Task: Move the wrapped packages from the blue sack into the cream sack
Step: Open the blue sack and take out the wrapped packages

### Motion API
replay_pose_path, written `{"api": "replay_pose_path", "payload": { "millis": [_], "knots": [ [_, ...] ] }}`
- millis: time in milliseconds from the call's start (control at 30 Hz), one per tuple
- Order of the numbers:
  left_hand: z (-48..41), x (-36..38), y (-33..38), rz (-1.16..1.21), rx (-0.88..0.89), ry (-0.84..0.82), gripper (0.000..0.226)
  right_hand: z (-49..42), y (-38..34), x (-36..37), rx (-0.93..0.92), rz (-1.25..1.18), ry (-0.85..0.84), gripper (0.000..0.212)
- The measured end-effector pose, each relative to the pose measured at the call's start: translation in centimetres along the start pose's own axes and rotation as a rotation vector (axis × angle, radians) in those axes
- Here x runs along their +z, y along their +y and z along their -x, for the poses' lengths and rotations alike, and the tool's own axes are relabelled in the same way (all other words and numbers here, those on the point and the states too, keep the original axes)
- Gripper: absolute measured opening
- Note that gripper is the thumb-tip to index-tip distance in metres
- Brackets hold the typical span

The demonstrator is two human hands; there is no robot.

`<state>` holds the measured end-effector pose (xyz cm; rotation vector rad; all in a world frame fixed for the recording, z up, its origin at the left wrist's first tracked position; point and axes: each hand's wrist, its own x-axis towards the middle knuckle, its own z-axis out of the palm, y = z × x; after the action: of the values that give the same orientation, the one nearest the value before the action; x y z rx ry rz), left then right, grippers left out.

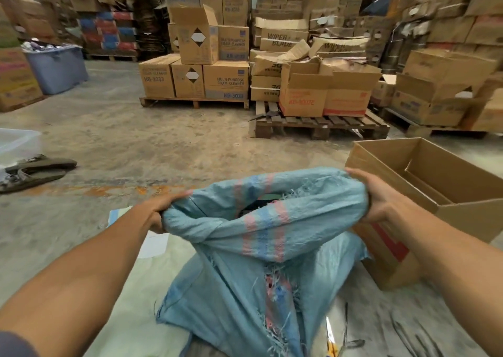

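Currently the left hand (pixel 160 209) and right hand (pixel 373 193) each grip a bunched rim edge of the blue sack (pixel 258 248) at lower centre frame, spreading its mouth. Dark contents show inside, too indistinct to identify. Judged step: opening; next, one hand must release and reach in.

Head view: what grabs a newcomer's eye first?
The blue sack at centre foreground, frayed and torn, its mouth pulled open by the left hand and right hand gripping the rim. Beside it on the right sits an open cardboard box; stacked cartons on pallets fill the background.
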<state>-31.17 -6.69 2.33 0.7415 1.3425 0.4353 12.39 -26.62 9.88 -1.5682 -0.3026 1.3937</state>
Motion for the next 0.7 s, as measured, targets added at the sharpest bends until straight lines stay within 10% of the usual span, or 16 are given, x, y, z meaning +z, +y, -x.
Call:
{"api": "replay_pose_path", "payload": {
  "millis": [167, 333, 467, 567, 700],
  "knots": [
    [-5.9, -1.3, -0.7, -0.587, 0.143, 0.319, 0.122, -1.3, 0.0, 3.0, -0.082, 0.780, 0.231, 0.018],
    [0.5, 0.0, -1.2, -1.023, 0.317, 0.668, 0.077, -4.3, 0.1, 1.1, -0.331, 1.162, 0.665, 0.028],
    [-0.6, 0.5, -1.7, -0.911, 0.315, 0.682, 0.063, -3.4, 1.1, 2.5, -0.456, 1.339, 0.828, 0.017],
    [-4.0, 0.9, -1.0, -0.561, 0.267, 0.520, 0.071, -3.6, 1.0, 4.3, -0.358, 1.274, 0.624, 0.019],
    [-4.1, 5.2, -0.3, 0.199, 0.089, 0.173, 0.025, -2.9, 0.4, 8.0, -0.020, 0.324, 0.085, 0.015]
  ]
}}
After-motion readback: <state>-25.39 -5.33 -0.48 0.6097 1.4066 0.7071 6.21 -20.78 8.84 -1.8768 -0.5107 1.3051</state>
